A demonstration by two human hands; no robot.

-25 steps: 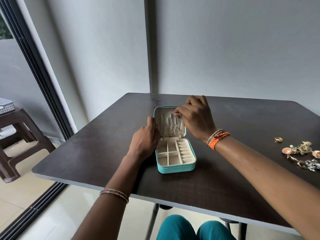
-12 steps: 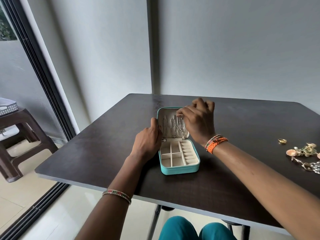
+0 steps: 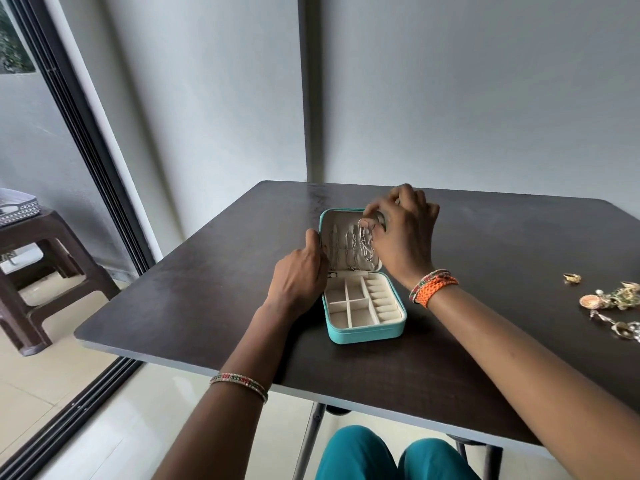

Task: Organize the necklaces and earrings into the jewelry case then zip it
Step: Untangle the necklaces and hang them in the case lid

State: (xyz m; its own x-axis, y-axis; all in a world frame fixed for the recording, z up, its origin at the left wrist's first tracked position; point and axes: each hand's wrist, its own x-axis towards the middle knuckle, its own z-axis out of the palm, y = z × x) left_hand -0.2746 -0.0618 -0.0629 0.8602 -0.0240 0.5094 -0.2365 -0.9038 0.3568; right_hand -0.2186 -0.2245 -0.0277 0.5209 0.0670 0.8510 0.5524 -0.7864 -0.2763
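1. A turquoise jewelry case [image 3: 363, 332] is found open near the middle of the dark table [image 3: 207, 289], its lid [image 3: 327, 220] stood roughly upright behind the compartmented tray.
2. The lid's left edge is gripped by the left hand [image 3: 298, 282], thumb on the rim and fingers curled behind; this hold is judged to brace the lid against the work being done on it.
3. The right hand [image 3: 403, 237] is placed at the lid's upper right corner, fingertips pinched on the top of a silver necklace [image 3: 363, 242]. It is judged that the chain is being hung on a hook there; the hook itself is hidden by the fingers.
4. Several silver chains are seen hanging side by side inside the lid, their lower ends gathered near the hinge, apparently to prevent tangling.
5. The tray's cream compartments appear empty.
6. The earrings [image 3: 613, 301] and a gold ring [image 3: 572, 278] are left loose near the table's right edge, well apart from the case. The earring stage is judged not yet begun, and the zip is undone.
7. No brand, label or writing can be read on the case or elsewhere.
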